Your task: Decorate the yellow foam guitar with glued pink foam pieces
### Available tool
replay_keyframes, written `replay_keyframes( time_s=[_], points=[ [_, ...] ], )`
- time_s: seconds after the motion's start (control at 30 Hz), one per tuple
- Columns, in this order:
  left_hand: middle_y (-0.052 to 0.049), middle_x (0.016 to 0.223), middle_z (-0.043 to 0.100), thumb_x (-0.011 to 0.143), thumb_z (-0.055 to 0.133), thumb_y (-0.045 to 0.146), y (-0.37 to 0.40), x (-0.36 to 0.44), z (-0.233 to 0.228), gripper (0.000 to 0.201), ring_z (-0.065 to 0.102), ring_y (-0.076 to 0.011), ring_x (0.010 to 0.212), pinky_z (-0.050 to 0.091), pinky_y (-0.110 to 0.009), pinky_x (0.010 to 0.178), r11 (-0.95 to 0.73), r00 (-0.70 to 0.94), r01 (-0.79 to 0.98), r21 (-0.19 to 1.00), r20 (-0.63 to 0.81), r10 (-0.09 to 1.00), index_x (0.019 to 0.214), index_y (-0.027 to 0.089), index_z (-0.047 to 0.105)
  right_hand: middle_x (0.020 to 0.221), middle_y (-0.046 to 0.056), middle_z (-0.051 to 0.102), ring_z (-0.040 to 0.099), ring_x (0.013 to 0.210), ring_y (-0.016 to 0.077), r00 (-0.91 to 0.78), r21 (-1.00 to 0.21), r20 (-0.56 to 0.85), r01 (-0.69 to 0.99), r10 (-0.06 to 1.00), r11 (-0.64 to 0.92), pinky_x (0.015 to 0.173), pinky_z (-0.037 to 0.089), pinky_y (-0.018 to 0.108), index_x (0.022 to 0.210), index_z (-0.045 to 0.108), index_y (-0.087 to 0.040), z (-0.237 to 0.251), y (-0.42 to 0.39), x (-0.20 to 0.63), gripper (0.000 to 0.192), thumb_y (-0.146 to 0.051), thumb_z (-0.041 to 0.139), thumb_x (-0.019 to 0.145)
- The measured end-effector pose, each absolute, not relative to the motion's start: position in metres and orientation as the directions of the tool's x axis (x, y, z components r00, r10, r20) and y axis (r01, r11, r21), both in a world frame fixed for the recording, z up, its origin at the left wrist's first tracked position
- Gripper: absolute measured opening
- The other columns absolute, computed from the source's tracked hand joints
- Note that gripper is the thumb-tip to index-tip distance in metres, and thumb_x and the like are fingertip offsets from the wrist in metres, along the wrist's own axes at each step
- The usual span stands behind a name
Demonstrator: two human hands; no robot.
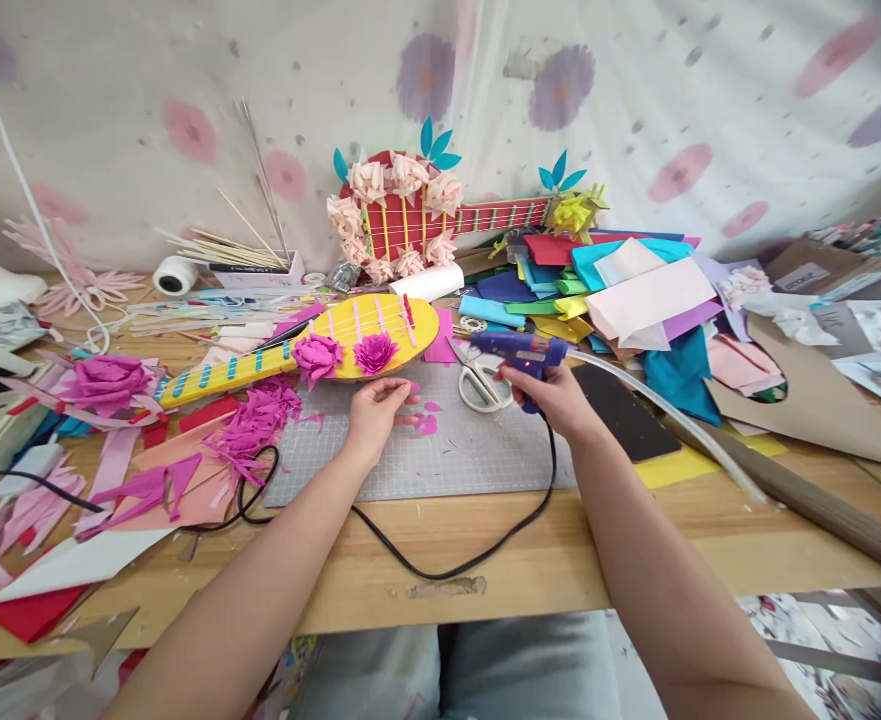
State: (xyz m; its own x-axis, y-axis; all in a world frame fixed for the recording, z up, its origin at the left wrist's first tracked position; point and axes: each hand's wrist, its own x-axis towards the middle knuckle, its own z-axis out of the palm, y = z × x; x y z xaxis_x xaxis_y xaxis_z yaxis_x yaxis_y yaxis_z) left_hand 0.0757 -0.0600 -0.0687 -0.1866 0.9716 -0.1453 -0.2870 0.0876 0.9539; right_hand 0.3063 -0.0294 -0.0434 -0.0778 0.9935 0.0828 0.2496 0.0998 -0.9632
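Glue gun (519, 352), blue, sat in the right hand (552, 392), fingers wrapped tight round the grip, nozzle pointing left over the grey cutting mat (440, 455). Its black cord (440, 560) ran from the handle down across the mat's near edge and looped left over the wooden table (530, 570). Left hand (376, 410) rested on the mat, fingertips pressed together on small pink petal pieces (425, 420); exact pinch hard to tell. Scissors (479, 385) lay just left of the gun, directly between the two hands. Yellow paper guitar (312, 350) with two magenta flowers (375, 352) lay just beyond the left hand, touching the mat's far edge. Shredded magenta scraps (256, 420) crowded the mat's left side. Stack of coloured felt sheets (620, 290) piled far right of the gun, a clear glue stick (665, 410) trailing from its back toward the right. Second guitar, red (410, 215), leaned on the far curtain. Cardboard cutout (815, 400) at right.
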Motion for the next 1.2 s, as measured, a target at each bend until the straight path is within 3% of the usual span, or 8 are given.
replay_keyframes(
  time_s=[0.13,0.27,0.6,0.87,1.2],
  points=[
    [-0.004,0.077,0.065,0.065,0.069,0.029,-0.059,0.075,-0.073,0.019,0.061,-0.0125,0.061,0.052,-0.024,0.045,0.059,-0.242,-0.162,0.985,-0.097,0.965,0.076,0.016,0.063,0.049,-0.004,0.046,0.040,0.045,0.0074,-0.240,-0.935,-0.011,0.346,0.971,0.074,0.042,0.032,0.022,0.074,0.061,-0.015,-0.042,-0.040,0.285,0.041,-0.052,0.070,0.060],
    [-0.003,0.074,0.065,0.065,0.067,0.029,-0.057,0.076,-0.075,0.017,0.060,-0.0126,0.060,0.046,-0.021,0.038,0.061,-0.274,-0.089,0.994,-0.084,0.958,0.076,0.017,0.063,0.049,-0.004,0.044,0.041,0.048,0.0090,-0.277,-0.913,0.026,0.385,0.961,0.135,0.046,0.034,0.022,0.076,0.062,-0.016,-0.049,-0.039,0.278,0.040,-0.053,0.068,0.062],
    [-0.003,0.074,0.064,0.067,0.065,0.026,-0.057,0.077,-0.077,0.015,0.061,-0.0131,0.062,0.046,-0.021,0.039,0.057,-0.276,-0.119,0.991,-0.088,0.957,0.078,0.016,0.062,0.067,0.001,0.058,0.051,0.062,0.0132,-0.320,-0.873,0.060,0.443,0.946,0.205,0.058,0.042,0.025,0.092,0.066,-0.016,-0.058,-0.036,0.281,0.044,-0.053,0.064,0.068],
    [-0.004,0.075,0.065,0.067,0.064,0.024,-0.057,0.077,-0.076,0.014,0.060,-0.0124,0.060,0.046,-0.020,0.039,0.052,-0.278,-0.117,0.992,-0.083,0.957,0.077,0.015,0.063,0.080,0.003,0.067,0.059,0.072,0.0175,-0.310,-0.865,0.081,0.451,0.947,0.222,0.069,0.047,0.030,0.094,0.068,-0.016,-0.058,-0.035,0.281,0.044,-0.051,0.065,0.068],
    [-0.003,0.074,0.064,0.065,0.065,0.026,-0.057,0.078,-0.078,0.017,0.059,-0.0106,0.056,0.046,-0.019,0.038,0.024,-0.295,-0.132,0.991,-0.062,0.953,0.078,0.014,0.063,0.083,0.004,0.068,0.061,0.074,0.0194,-0.319,-0.852,0.080,0.470,0.944,0.231,0.068,0.048,0.032,0.100,0.067,-0.017,-0.058,-0.035,0.282,0.050,-0.055,0.064,0.067]
  ],
)
